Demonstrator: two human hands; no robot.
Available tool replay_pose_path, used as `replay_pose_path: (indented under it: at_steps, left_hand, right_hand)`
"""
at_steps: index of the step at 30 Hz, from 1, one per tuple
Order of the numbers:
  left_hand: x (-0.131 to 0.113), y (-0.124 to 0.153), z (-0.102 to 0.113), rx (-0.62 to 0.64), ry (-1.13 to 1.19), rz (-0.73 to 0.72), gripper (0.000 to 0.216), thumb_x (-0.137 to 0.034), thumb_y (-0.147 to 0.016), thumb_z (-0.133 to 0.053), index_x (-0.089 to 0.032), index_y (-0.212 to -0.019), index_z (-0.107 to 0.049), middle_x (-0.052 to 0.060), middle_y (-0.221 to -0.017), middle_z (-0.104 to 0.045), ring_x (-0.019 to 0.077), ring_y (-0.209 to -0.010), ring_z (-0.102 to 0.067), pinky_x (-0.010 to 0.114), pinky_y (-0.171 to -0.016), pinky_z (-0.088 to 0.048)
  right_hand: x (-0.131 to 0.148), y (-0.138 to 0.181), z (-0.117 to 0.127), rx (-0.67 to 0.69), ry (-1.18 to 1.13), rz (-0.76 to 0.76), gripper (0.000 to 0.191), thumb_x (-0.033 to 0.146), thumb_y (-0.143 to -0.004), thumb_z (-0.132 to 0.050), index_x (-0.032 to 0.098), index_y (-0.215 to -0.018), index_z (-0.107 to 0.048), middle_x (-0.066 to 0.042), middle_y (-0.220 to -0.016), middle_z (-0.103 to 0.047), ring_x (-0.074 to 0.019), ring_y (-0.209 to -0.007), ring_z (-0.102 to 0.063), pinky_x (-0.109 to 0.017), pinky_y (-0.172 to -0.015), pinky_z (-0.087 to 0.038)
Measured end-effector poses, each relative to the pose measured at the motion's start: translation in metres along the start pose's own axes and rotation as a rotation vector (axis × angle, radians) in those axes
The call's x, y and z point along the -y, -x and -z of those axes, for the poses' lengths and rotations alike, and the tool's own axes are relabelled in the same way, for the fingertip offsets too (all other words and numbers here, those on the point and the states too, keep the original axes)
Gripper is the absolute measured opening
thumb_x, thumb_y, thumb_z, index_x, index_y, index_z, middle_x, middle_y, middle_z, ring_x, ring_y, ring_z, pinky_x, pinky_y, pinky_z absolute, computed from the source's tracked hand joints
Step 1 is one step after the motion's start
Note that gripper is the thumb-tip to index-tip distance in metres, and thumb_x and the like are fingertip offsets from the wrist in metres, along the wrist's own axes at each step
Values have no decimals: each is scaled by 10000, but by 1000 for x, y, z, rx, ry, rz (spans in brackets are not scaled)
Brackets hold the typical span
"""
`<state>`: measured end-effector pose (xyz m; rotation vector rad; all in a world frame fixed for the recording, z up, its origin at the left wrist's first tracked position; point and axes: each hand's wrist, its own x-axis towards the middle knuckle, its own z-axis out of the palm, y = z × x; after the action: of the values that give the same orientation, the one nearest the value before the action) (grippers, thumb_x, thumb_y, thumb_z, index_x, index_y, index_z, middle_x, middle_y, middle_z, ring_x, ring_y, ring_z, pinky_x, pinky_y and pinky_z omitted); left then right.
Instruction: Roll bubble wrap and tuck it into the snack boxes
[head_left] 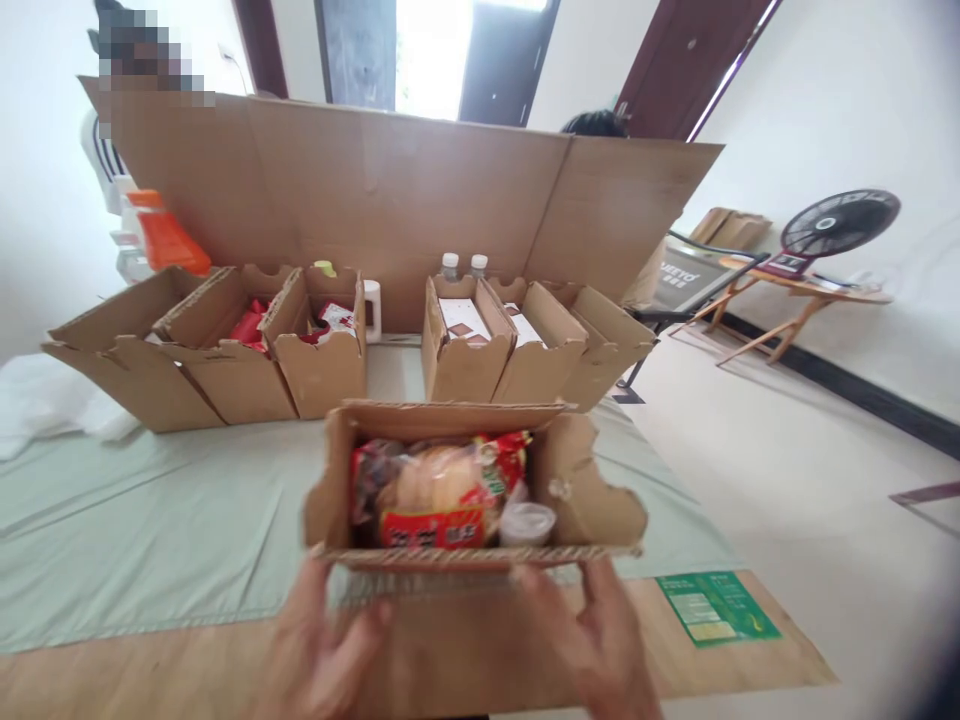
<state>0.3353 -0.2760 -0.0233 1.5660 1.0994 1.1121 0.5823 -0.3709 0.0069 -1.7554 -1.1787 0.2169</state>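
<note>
An open cardboard box (577,480) sits near the front of the table, its flaps spread. Inside lie a red and yellow food packet (439,490) and a clear plastic cup (526,522). My left hand (319,655) is at the box's near flap (450,640) on the left, fingers spread and blurred. My right hand (596,650) rests on the same near flap on the right, fingers apart and reaching toward the box's front rim. Neither hand grips anything.
Several open cardboard boxes (225,350) with goods stand in a row behind, before a tall cardboard screen (390,190). Two white-capped bottles (461,265) stand behind the right boxes. An orange bottle (166,238) is far left. A fan (836,222) stands at right. A green sheet (716,605) lies on the table edge.
</note>
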Motion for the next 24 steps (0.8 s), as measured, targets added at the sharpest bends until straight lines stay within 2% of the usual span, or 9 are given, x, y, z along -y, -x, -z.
replay_pose_path:
  at_steps: [3, 6, 7, 9, 11, 13, 17, 20, 24]
  left_hand:
    - [-10, -3, 62, -219, -57, 105, 559, -513, -906, -680, -310, -1401, -520, 82, -1404, -627, 391, -1340, -565, 576, -1073, -533]
    - [-35, -41, 88, -359, -87, -5, 452, -436, -836, -787, -259, -1205, -595, 33, -1103, -710, 311, -1085, -692, 467, -933, -607]
    - [-42, -52, 84, -361, -45, -68, 484, -424, -815, -793, -251, -1221, -593, 29, -1091, -703, 290, -1039, -695, 443, -918, -604]
    - [-49, -65, 66, -231, 15, -147, 517, -409, -841, -757, -234, -1290, -570, 54, -1169, -687, 280, -1098, -679, 427, -975, -570]
    - [-46, -71, 42, -70, 42, -195, 543, -380, -874, -718, -222, -1361, -539, 91, -1261, -670, 287, -1183, -654, 442, -1035, -536]
    - [-37, -78, 22, 31, 45, -241, 617, -352, -880, -695, -223, -1446, -484, 123, -1387, -626, 304, -1296, -600, 486, -1106, -487]
    - [-8, -93, 9, -9, -49, -243, 740, -378, -880, -683, -211, -1539, -391, 175, -1580, -471, 343, -1470, -441, 598, -1206, -348]
    - [12, -88, 8, -37, -100, -219, 636, -398, -928, -638, -216, -1505, -440, 175, -1544, -509, 335, -1441, -482, 605, -1185, -381]
    - [30, -57, -2, 74, -91, -243, 616, -425, -971, -611, -268, -1536, -419, 162, -1602, -442, 344, -1475, -443, 598, -1173, -410]
  right_hand:
    - [47, 4, -29, 158, -59, 87, 445, 446, -891, -700, 250, -1286, -643, -115, -1180, -703, -326, -1116, -663, -427, -881, -607]
    - [82, -28, -54, 257, -206, 125, 462, 424, -910, -632, 226, -1327, -607, -115, -1210, -684, -280, -1027, -678, -337, -675, -608]
    - [86, -36, -56, 221, -224, 113, 445, 429, -907, -628, 218, -1299, -614, -112, -1181, -689, -269, -997, -680, -317, -637, -594]
    - [78, -36, -54, 93, -202, 83, 371, 438, -915, -635, 213, -1209, -635, -102, -1116, -703, -262, -979, -682, -332, -701, -600]
    - [57, -14, -45, -35, -139, 62, 333, 439, -932, -651, 215, -1178, -636, -103, -1118, -710, -280, -1049, -679, -401, -899, -587]
    - [29, 22, -37, -97, -97, 17, 457, 447, -928, -672, 209, -1309, -588, -135, -1239, -686, -322, -1198, -641, -431, -988, -560]
    - [-12, 79, -29, -58, -33, -59, 460, 469, -962, -621, 219, -1347, -591, -135, -1273, -682, -315, -1175, -661, -439, -1013, -551]
    - [-27, 71, -24, 24, -76, -153, 588, 488, -939, -652, 217, -1445, -525, -139, -1314, -673, -297, -1132, -690, -418, -968, -590]
    - [-31, 20, -21, 140, -128, -218, 652, 519, -801, -780, 193, -1335, -593, -149, -1307, -692, -303, -1084, -719, -402, -892, -632]
